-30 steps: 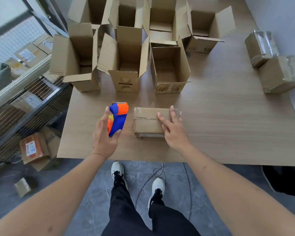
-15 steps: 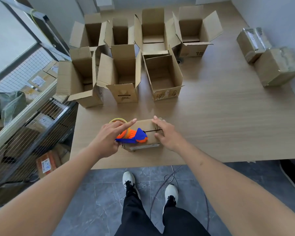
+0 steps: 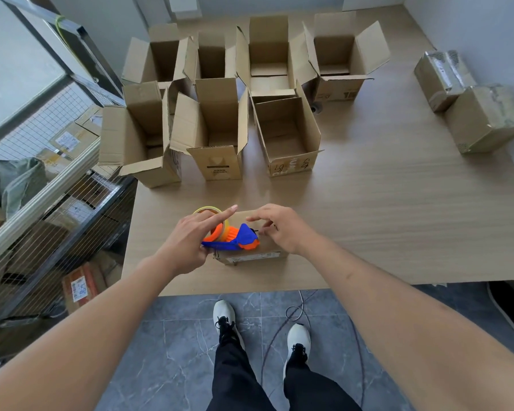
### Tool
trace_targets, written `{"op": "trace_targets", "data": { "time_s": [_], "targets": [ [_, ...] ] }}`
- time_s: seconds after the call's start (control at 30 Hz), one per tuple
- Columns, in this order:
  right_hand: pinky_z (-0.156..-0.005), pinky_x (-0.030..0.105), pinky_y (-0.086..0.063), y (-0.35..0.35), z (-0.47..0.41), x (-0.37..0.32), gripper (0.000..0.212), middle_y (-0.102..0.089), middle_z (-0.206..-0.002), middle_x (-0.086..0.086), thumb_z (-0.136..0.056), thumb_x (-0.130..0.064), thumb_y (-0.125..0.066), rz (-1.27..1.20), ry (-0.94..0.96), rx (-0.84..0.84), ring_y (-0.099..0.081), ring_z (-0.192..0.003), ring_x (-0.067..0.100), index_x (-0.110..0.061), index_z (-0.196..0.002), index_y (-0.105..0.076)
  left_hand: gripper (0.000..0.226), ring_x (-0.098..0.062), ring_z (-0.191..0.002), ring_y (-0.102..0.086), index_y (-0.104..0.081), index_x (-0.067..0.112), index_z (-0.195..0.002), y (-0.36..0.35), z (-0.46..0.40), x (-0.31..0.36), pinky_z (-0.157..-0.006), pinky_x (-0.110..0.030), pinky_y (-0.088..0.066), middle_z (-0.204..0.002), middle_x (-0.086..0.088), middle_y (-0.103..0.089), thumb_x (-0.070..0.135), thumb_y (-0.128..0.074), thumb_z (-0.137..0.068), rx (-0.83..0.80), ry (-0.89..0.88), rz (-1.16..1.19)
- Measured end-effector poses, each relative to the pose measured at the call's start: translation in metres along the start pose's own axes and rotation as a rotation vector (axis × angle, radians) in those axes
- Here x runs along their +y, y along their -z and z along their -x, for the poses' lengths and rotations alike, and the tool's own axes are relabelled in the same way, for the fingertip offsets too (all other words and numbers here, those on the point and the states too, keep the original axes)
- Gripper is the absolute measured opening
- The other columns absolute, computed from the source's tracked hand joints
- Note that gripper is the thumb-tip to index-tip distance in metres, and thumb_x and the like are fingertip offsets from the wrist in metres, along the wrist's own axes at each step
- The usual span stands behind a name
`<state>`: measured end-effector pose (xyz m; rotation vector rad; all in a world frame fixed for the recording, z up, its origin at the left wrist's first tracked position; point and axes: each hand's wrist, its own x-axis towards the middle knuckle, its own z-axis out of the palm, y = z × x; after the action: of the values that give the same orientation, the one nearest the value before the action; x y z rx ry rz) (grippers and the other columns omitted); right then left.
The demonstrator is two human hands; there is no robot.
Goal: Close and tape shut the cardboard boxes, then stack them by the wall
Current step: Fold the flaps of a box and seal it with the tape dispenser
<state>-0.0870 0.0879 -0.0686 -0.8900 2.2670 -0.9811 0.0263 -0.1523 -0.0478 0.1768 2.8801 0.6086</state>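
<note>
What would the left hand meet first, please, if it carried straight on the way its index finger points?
Probably the right hand, whose fingers hover just beyond the left hand over the closed box; depth is uncertain.

The wooden table (image 3: 383, 221) carries seven open cardboard boxes (image 3: 212, 134) at the far side, one small closed box (image 3: 250, 256) near the front edge, and two taped boxes (image 3: 484, 120) at the right.

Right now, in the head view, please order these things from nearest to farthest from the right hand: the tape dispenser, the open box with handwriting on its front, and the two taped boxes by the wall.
1. tape dispenser: just left of the right hand, on the small closed box.
2. open box with handwriting: farther back on the table.
3. two taped boxes: far right, by the wall.
</note>
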Motion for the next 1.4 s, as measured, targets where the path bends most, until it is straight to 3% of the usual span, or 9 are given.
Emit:
{"op": "trace_targets", "data": {
  "time_s": [0.2,0.4,0.53,0.67,0.77,0.83,0.97,1.17,1.4],
  "targets": [
    [-0.085,0.026,-0.056,0.000,-0.006,-0.009,0.059,-0.062,-0.124,-0.006,-0.093,0.008,-0.063,-0.006,-0.024,-0.015,-0.063,-0.087,0.010,-0.027,-0.140,-0.061,0.120,-0.020,-0.107,-0.051,-0.019,0.042,-0.160,0.000,-0.001,-0.001,-0.090,-0.038,-0.044,-0.113,0.010,-0.054,-0.007,-0.075,-0.065,0.001,-0.002,-0.012],
    [-0.084,0.028,-0.055,-0.002,-0.013,-0.010,0.022,-0.073,-0.097,-0.001,-0.092,0.001,-0.068,0.012,-0.028,0.009,-0.066,-0.088,0.013,-0.015,-0.104,-0.077,0.120,-0.021,-0.110,-0.051,-0.020,0.043,-0.160,-0.003,-0.001,-0.003,-0.092,-0.041,-0.045,-0.114,0.010,-0.053,-0.006,-0.075,-0.065,-0.003,0.002,-0.012],
    [-0.085,0.031,-0.056,-0.005,-0.012,-0.007,0.013,-0.071,-0.094,-0.005,-0.091,-0.009,-0.074,0.009,-0.051,0.061,-0.064,-0.089,0.012,-0.016,-0.101,-0.078,0.118,-0.021,-0.114,-0.050,-0.018,0.046,-0.159,-0.006,-0.001,-0.006,-0.095,-0.039,-0.042,-0.119,0.008,-0.053,0.000,-0.074,-0.066,-0.008,0.014,-0.028],
    [-0.086,0.031,-0.056,-0.010,-0.010,-0.003,0.022,-0.067,-0.092,-0.006,-0.093,-0.011,-0.072,0.023,-0.069,0.075,-0.063,-0.088,0.012,-0.019,-0.113,-0.074,0.092,-0.022,-0.113,-0.051,-0.014,0.054,-0.157,-0.012,0.005,0.006,-0.098,-0.041,-0.040,-0.124,0.005,-0.049,0.048,-0.070,-0.084,0.038,0.019,-0.173],
    [-0.082,0.027,-0.055,-0.010,-0.009,0.001,0.025,-0.068,-0.089,-0.007,-0.092,-0.011,-0.072,-0.021,-0.105,0.084,-0.064,-0.085,0.010,-0.022,-0.114,-0.074,0.080,-0.023,-0.103,-0.054,-0.010,0.056,-0.156,-0.022,0.007,0.024,-0.091,-0.042,-0.043,-0.119,0.003,-0.051,0.076,-0.048,-0.089,0.131,0.066,-0.290],
    [-0.081,0.028,-0.053,-0.008,-0.009,0.004,0.013,-0.071,-0.088,-0.007,-0.091,-0.012,-0.073,-0.044,-0.129,0.087,-0.064,-0.084,0.008,-0.019,-0.100,-0.078,0.074,-0.025,-0.095,-0.055,-0.007,0.056,-0.157,-0.028,0.008,0.033,-0.088,-0.043,-0.044,-0.113,0.001,-0.054,0.075,-0.040,-0.093,0.166,0.076,-0.360],
    [-0.072,0.025,-0.049,-0.004,-0.006,0.005,0.011,-0.068,-0.075,-0.013,-0.091,-0.007,-0.073,-0.160,-0.204,0.131,-0.060,-0.069,-0.002,-0.017,-0.087,-0.076,0.063,-0.027,-0.092,-0.054,-0.004,0.058,-0.156,-0.032,0.009,0.037,-0.105,-0.050,-0.029,-0.105,-0.004,-0.051,0.063,-0.033,-0.100,0.202,0.091,-0.453],
    [-0.070,0.041,-0.061,0.014,0.007,0.009,0.017,-0.065,-0.070,-0.004,-0.092,-0.002,-0.069,-0.184,-0.315,0.210,-0.064,-0.062,0.017,-0.014,-0.080,-0.070,0.059,-0.026,-0.095,-0.053,0.001,0.058,-0.155,-0.026,0.007,0.034,-0.104,-0.048,-0.031,-0.105,-0.005,-0.049,0.057,-0.027,-0.103,0.163,0.091,-0.428],
    [-0.079,0.037,-0.064,0.040,0.036,0.024,0.016,-0.069,-0.078,0.008,-0.095,0.003,-0.065,-0.398,-0.469,0.202,-0.068,-0.078,0.018,-0.008,-0.083,-0.070,0.063,-0.025,-0.110,-0.052,0.006,0.067,-0.149,-0.017,-0.004,0.038,-0.110,-0.049,-0.021,-0.111,-0.001,-0.048,0.062,-0.033,-0.100,0.034,0.132,-0.393]
  ]
}}
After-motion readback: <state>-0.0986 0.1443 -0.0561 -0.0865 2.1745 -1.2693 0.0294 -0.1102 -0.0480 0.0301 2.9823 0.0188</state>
